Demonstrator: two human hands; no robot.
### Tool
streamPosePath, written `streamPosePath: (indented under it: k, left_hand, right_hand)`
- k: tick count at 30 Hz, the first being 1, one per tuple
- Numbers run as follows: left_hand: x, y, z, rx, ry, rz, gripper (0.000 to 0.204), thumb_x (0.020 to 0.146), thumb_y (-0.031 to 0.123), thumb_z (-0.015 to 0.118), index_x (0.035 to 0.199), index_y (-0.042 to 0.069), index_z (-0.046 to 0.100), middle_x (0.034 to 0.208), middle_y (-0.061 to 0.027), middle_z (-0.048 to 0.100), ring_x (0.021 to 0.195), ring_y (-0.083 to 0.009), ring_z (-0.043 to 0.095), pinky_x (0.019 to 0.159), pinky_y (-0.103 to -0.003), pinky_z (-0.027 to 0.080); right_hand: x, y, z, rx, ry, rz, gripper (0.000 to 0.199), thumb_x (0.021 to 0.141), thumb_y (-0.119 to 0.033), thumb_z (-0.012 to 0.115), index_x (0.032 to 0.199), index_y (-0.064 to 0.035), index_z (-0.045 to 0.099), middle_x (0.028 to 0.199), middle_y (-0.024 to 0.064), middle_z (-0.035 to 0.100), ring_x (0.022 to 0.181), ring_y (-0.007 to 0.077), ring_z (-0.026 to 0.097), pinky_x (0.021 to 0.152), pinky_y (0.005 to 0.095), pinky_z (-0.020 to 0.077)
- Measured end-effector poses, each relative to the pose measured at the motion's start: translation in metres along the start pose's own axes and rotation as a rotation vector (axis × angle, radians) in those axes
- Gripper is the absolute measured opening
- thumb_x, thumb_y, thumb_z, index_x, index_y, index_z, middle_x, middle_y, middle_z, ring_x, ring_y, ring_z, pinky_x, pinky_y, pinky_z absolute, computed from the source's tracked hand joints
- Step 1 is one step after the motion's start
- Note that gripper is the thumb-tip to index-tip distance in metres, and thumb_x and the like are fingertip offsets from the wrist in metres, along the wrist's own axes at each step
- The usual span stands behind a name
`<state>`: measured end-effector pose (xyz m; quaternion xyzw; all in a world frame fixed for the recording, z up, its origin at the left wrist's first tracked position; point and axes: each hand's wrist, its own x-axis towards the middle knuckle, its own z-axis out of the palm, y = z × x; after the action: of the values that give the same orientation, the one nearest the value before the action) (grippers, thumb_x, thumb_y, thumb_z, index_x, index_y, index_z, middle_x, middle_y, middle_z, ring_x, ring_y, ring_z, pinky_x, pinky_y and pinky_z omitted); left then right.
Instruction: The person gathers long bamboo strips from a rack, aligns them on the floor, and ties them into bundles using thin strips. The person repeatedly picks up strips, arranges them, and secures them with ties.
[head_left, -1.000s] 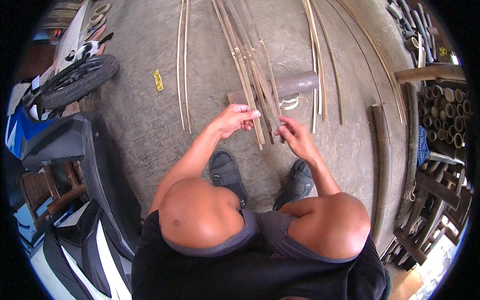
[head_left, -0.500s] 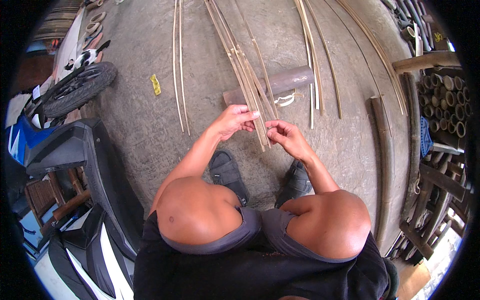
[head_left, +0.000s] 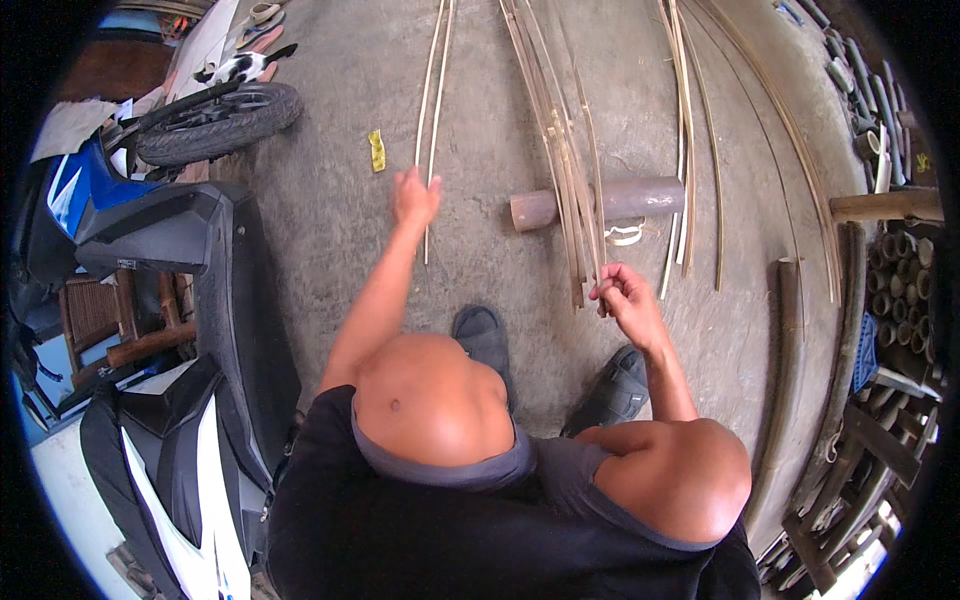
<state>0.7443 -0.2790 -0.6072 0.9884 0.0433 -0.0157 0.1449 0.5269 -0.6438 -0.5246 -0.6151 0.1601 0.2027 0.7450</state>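
Note:
My right hand (head_left: 628, 302) pinches the lower end of a thin bamboo strip (head_left: 597, 180) between thumb and fingers. Just left of it, several more bamboo strips (head_left: 562, 150) lean across a thick brown cylinder (head_left: 650, 198) lying on the floor. My left hand (head_left: 415, 200) is stretched out to the left, over two pale bamboo strips (head_left: 440, 90). Its thumb and fingers are apart around the strips; whether they touch is unclear. It covers the lower part of the left strip.
A yellow wrapper (head_left: 377, 150) lies beyond my left hand. Pale strips (head_left: 684, 150) lie to the right, near a long bamboo pole (head_left: 790, 360). A motorbike (head_left: 240, 300) stands at the left, with a black-and-white cat (head_left: 240, 68) behind it. Stacked bamboo tubes (head_left: 900, 290) line the right.
My left hand has let go of the bundled strips and moved left to the two pale strips. My right hand still holds a strip end. The view has shifted left.

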Motion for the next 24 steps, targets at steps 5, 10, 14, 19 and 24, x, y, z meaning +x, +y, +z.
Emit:
streamPosePath:
  k: [5,10,14,19,24]
  left_hand:
    - [-0.008,-0.036,0.009,0.191,-0.185,-0.023,0.050,0.090,0.033,0.067,0.126,0.000,0.055,0.129,-0.0245,0.054,0.115,-0.0428,0.057,0.095,-0.051,0.048]
    - [0.004,-0.045,0.000,-0.092,-0.404,-0.178,0.038,0.087,0.027,0.072,0.115,0.003,0.060,0.109,-0.0160,0.065,0.101,-0.0339,0.065,0.087,-0.044,0.053]
    - [-0.012,0.011,-0.043,-0.838,-0.909,-0.206,0.028,0.088,0.020,0.074,0.109,0.007,0.061,0.100,-0.0055,0.067,0.093,-0.0182,0.066,0.080,-0.033,0.055]
    - [-0.063,0.095,-0.054,-1.395,-1.142,-0.150,0.019,0.093,0.013,0.069,0.109,0.007,0.061,0.103,-0.0022,0.066,0.095,-0.0131,0.065,0.079,-0.030,0.055]
    - [-0.089,0.137,-0.040,-1.417,-1.147,-0.150,0.019,0.095,0.013,0.067,0.111,0.007,0.061,0.104,-0.0032,0.066,0.095,-0.0139,0.065,0.081,-0.032,0.056]
  right_hand:
    - [-0.001,0.000,0.004,-0.136,0.067,0.016,0.018,0.100,-0.018,0.053,0.109,-0.0032,0.055,0.067,0.0040,0.063,0.060,0.0095,0.056,0.058,0.0276,0.0475]
    - [-0.019,-0.041,0.029,-0.378,0.224,-0.207,0.028,0.102,-0.027,0.057,0.112,-0.0006,0.057,0.063,0.0042,0.061,0.054,0.0092,0.057,0.051,0.0285,0.0455]
    - [-0.021,-0.036,0.027,-0.340,0.264,-0.216,0.028,0.102,-0.025,0.058,0.112,0.0009,0.059,0.063,0.0034,0.061,0.053,0.0094,0.057,0.051,0.0283,0.0455]
    - [-0.012,-0.023,0.022,-0.315,0.188,-0.055,0.035,0.103,-0.027,0.057,0.120,0.0027,0.061,0.066,0.0013,0.061,0.055,0.0088,0.056,0.049,0.0272,0.0429]
    - [-0.020,-0.027,0.012,-0.099,-0.154,0.058,0.043,0.102,-0.024,0.059,0.139,-0.0038,0.052,0.082,-0.0005,0.065,0.069,0.0068,0.056,0.063,0.0242,0.0467]
